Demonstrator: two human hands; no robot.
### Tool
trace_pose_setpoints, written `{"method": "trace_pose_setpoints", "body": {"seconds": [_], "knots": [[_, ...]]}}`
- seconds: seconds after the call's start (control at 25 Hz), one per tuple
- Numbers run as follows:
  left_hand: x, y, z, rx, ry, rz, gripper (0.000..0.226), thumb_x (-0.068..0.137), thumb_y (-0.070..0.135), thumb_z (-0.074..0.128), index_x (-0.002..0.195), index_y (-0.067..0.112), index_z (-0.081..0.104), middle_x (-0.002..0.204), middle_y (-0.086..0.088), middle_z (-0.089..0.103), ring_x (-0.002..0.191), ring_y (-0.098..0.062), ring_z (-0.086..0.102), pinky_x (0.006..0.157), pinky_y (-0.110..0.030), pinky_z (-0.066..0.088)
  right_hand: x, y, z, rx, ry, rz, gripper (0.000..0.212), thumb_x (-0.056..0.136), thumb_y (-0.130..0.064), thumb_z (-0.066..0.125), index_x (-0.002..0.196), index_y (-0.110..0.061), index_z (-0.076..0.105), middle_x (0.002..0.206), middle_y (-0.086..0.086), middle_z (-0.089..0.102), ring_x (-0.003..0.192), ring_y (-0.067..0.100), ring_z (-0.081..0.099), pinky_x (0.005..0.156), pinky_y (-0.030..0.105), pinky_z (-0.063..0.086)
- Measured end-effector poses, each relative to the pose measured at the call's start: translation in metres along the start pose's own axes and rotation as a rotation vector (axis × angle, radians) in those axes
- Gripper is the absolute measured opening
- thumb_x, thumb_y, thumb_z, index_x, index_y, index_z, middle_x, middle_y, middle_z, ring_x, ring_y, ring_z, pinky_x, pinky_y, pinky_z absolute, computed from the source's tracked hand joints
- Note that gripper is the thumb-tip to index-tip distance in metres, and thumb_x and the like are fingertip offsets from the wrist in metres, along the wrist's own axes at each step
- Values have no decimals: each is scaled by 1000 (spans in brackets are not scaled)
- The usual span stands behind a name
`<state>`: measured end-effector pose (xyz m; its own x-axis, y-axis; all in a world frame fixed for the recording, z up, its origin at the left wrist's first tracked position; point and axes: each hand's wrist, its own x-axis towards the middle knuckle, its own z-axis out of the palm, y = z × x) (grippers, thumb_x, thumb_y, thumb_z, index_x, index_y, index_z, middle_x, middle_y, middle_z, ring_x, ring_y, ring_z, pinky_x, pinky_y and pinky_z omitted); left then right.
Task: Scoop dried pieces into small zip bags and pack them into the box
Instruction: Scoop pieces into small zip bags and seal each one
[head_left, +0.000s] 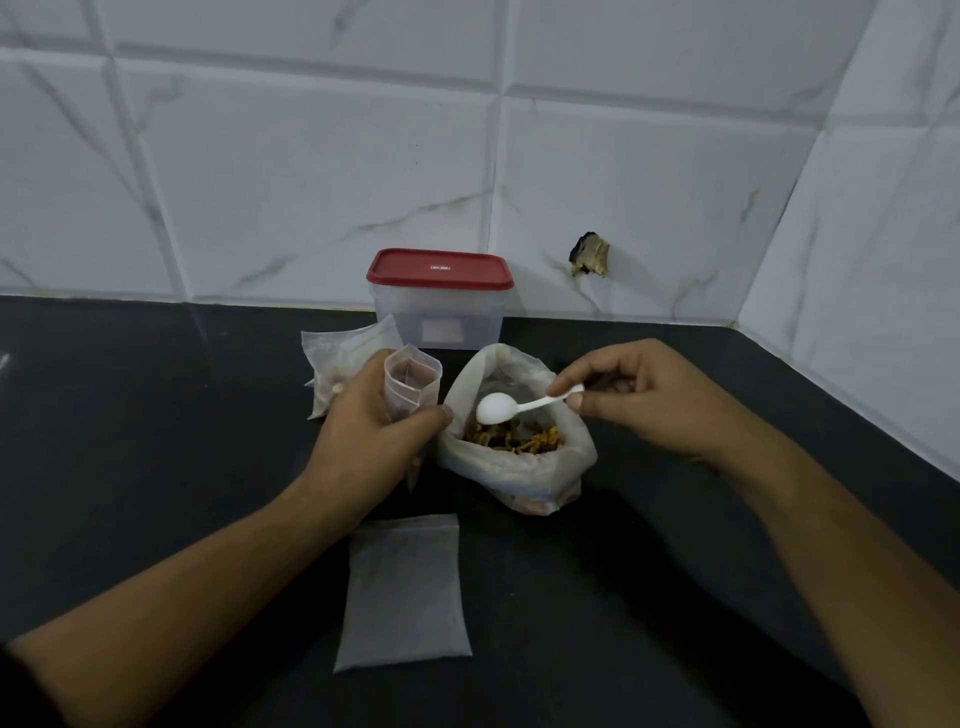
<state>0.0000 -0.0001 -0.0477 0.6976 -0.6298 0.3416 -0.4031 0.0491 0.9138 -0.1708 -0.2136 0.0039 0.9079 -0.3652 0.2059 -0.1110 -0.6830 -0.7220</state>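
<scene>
Head view: the left hand's (371, 423) grip wraps a small clear plastic zip bag (413, 380), upright and open-mouthed, beside the large translucent bag (519, 470) of brown dried pieces (514, 438). The right hand (641, 397) pinches a white plastic spoon (497, 407) above them. The small bag looks light and flimsy, best held near its mouth. Its lower half is hidden.

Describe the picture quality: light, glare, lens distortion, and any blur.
Head view: dim light, black counter swallowing shadows; wide-angle lens bows the grout lines of the wall tiles; white spoon in the right hand is brightest, slightly washed out; small zip bag in the left hand looks soft-edged; the box label is unreadable.
</scene>
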Motion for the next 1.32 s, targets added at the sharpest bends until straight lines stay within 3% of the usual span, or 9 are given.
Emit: {"method": "trace_pose_setpoints", "body": {"seconds": [0.16, 0.2, 0.36, 0.48, 0.56, 0.68, 0.76, 0.88, 1.32], "knots": [[0, 0, 0, 7, -5, 4, 26, 89, 7, 74, 106, 23, 63, 92, 10, 70, 86, -8, 69, 77, -31, 57, 3, 3, 11, -153, -122, -25, 29, 93, -14, 75, 97, -42, 81, 95, 11, 72, 81, 34, 63, 73, 50, 54], [0, 0, 0, 6, -6, 2, 26, 89, 7, 74, 106, 23, 63, 92, 10, 70, 86, -8, 69, 78, -32, 58, 3, 4, 8, -183, -103, -20, 28, 93, -14, 75, 96, -42, 81, 94, 7, 72, 79, 27, 64, 73, 48, 54], [1, 0, 0, -3, -15, -3, 25, 89, 9, 75, 108, 20, 64, 94, 6, 71, 89, -8, 70, 79, -34, 59, -1, 10, -7, -162, -16, 11, 26, 93, -11, 74, 97, -36, 82, 73, -11, 68, 62, 1, 56, 63, 16, 44], [1, 0, 0, -21, -27, -21, 27, 89, 12, 75, 111, 21, 63, 98, 7, 71, 92, -3, 70, 78, -28, 57, 0, 12, -11, -32, 75, 37, 24, 96, -12, 72, 101, -33, 82, 78, -11, 73, 64, -1, 58, 63, 17, 46], [1, 1, 0, -19, -26, -27, 27, 89, 15, 76, 112, 22, 63, 100, 7, 71, 93, -2, 70, 77, -27, 57, 2, 18, -9, -51, 118, 60, 23, 98, -17, 71, 101, -37, 81, 86, -2, 74, 70, 8, 60, 64, 25, 49], [1, 1, 1, -4, -34, -26, 25, 90, 18, 75, 111, 24, 63, 99, 8, 72, 93, 0, 69, 78, -26, 57, 2, 21, 0, -85, 73, 90, 21, 99, -21, 69, 101, -39, 79, 86, 2, 73, 74, 17, 63, 65, 30, 50], [0, 2, 1, -3, -41, -25, 25, 91, 18, 75, 111, 25, 62, 99, 12, 71, 92, 2, 69, 74, -21, 55, 3, 19, 4, -55, 14, 100, 19, 100, -22, 68, 102, -38, 79, 82, 1, 73, 69, 20, 63, 63, 29, 50], [0, 2, 1, -7, -46, -32, 25, 91, 18, 75, 112, 25, 62, 101, 6, 71, 92, 4, 69, 72, -19, 54, 2, 13, 3, 38, -57, 123, 17, 102, -20, 65, 105, -29, 79, 73, -2, 71, 57, 6, 55, 55, 21, 46], [0, -2, 1, 8, -55, -43, 26, 90, 20, 76, 112, 25, 63, 102, 4, 72, 94, -2, 70, 80, -30, 57, 4, 9, 21, 322, -8, 292, 17, 102, -13, 62, 105, -13, 78, 66, 1, 63, 44, 6, 43, 43, 16, 35]]}}
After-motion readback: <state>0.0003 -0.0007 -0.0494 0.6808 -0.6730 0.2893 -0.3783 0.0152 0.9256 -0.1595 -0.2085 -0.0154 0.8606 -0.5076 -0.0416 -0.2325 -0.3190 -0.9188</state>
